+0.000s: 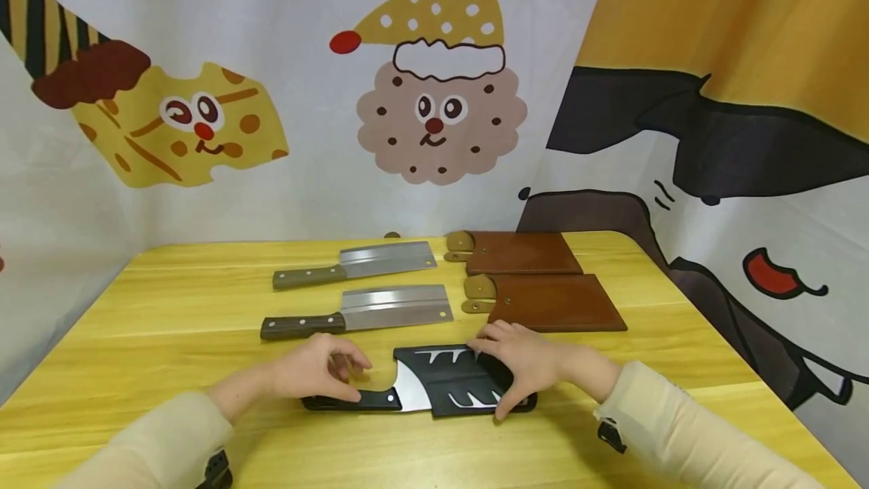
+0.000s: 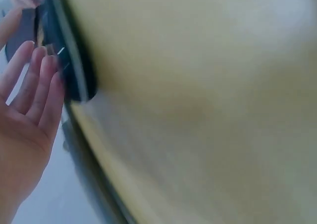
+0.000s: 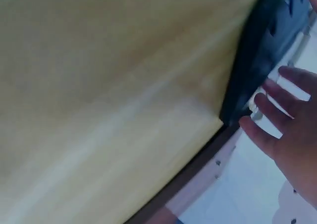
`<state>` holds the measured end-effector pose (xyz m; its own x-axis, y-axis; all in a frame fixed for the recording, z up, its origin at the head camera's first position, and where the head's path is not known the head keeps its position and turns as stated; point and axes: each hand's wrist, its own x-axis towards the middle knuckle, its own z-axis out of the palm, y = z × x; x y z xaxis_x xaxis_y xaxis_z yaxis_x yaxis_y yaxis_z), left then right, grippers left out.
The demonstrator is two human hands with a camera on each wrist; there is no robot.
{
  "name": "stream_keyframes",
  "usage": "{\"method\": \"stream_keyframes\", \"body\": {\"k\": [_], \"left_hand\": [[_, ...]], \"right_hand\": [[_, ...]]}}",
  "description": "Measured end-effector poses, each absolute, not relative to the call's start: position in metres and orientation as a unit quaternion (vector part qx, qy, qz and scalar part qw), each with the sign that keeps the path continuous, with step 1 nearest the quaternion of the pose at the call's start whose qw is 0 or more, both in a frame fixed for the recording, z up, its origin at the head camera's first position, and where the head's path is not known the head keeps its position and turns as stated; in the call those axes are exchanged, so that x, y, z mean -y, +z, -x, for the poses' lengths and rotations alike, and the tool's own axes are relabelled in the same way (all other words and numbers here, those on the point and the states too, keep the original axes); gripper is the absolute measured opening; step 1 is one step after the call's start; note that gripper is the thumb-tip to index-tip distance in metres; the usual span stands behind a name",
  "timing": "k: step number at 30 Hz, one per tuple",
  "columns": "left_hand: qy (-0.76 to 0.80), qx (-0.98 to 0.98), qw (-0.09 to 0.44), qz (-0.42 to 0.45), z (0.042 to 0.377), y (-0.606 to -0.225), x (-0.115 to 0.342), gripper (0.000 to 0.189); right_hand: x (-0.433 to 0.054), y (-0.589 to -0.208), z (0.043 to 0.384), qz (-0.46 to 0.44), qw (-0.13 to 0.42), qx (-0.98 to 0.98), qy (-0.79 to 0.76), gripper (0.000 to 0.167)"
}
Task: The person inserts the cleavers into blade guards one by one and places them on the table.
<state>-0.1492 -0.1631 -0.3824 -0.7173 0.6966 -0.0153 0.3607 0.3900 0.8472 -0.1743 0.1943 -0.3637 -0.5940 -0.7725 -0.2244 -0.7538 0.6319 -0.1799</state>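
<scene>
A cleaver with a black riveted handle (image 1: 380,398) lies on the table with its blade partly inside a black sheath (image 1: 451,383); a strip of bare blade (image 1: 411,387) shows between them. My left hand (image 1: 319,368) is at the handle, thumb by its upper edge, fingers loosely bent above it. The left wrist view shows that hand (image 2: 29,100) beside the dark handle end, its fingers not wrapped round it. Across the sheath's right part spreads my right hand (image 1: 523,361), thumb at the near edge and fingertips at the far edge. Its fingers (image 3: 282,115) look spread in the right wrist view.
Beyond the sheathed cleaver lie a cleaver with a dark brown handle (image 1: 302,325) and one with an olive handle (image 1: 308,276). Two brown leather sheaths (image 1: 557,304) with tan straps lie to their right. A printed curtain (image 1: 305,202) hangs behind the wooden table (image 1: 170,308).
</scene>
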Motion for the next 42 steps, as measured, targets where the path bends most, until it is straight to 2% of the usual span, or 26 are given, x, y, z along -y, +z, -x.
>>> {"method": "stream_keyframes", "body": {"k": [4,10,22,29,37,42], "left_hand": [[0.428,-0.833,0.158,-0.312,0.159,-0.371,0.169,0.039],[0.415,-0.852,0.136,-0.288,0.175,-0.361,0.180,0.041],[0.399,-0.882,0.097,-0.229,0.199,-0.367,0.208,0.043],[0.386,-0.893,0.090,-0.214,0.205,-0.376,0.221,0.045],[0.391,-0.893,0.106,-0.197,0.210,-0.389,0.229,0.045],[0.389,-0.894,0.110,-0.194,0.208,-0.391,0.231,0.046]], "right_hand": [[-0.200,-0.348,0.182,0.418,0.138,-0.895,-0.071,0.095],[-0.216,-0.331,0.198,0.383,0.119,-0.910,-0.107,0.097],[-0.257,-0.338,0.233,0.310,0.112,-0.938,-0.110,0.115],[-0.274,-0.343,0.244,0.264,0.135,-0.948,-0.116,0.115],[-0.290,-0.356,0.253,0.222,0.170,-0.956,-0.085,0.116],[-0.300,-0.363,0.254,0.219,0.160,-0.960,-0.070,0.116]]}}
